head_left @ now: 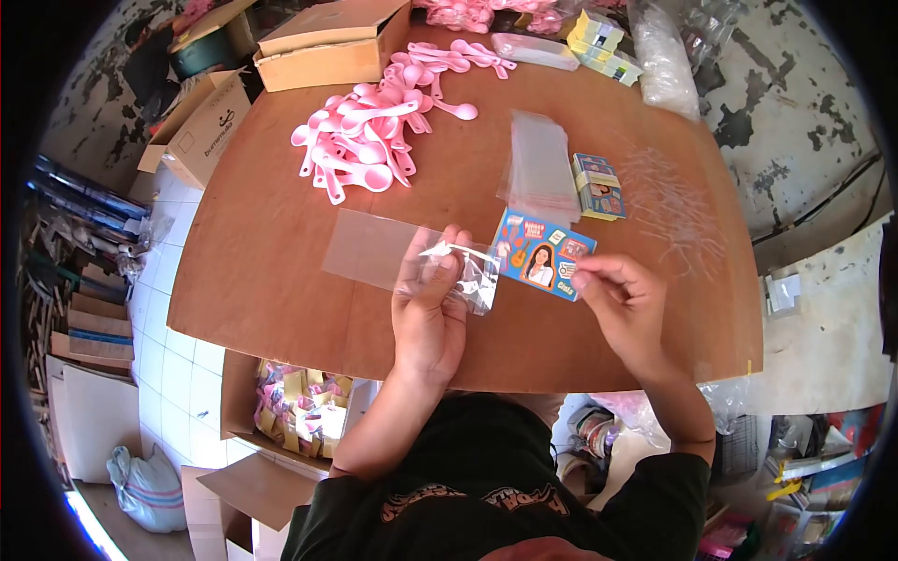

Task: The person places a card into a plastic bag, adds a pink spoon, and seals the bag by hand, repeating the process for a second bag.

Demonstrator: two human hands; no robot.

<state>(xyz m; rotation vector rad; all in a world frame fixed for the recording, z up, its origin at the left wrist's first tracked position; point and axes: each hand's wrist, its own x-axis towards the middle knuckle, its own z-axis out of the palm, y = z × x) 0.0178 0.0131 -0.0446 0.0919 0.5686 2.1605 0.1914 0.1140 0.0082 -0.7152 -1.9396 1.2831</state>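
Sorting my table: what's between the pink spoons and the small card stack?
A stack of clear plastic bags lies between the pink spoons and the small card stack, in the head view.

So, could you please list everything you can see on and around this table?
Brown wooden table: one, brown, centre of view.
Pink plastic spoons: a large pile, pink, far left of the table.
Clear plastic sleeves: one stack, transparent, middle of the table.
Small printed packs: one small stack, blue and yellow, right of the sleeves.
Tan cardboard box: one, tan, table's far edge.
Cardboard box of packets: one, tan, floor below the near edge.
Blue printed card: one, blue, near edge, held at its corner.
Small clear bag: one, transparent, left of the card, held.
Left hand: one, gripping the bag.
Right hand: one, pinching the card.
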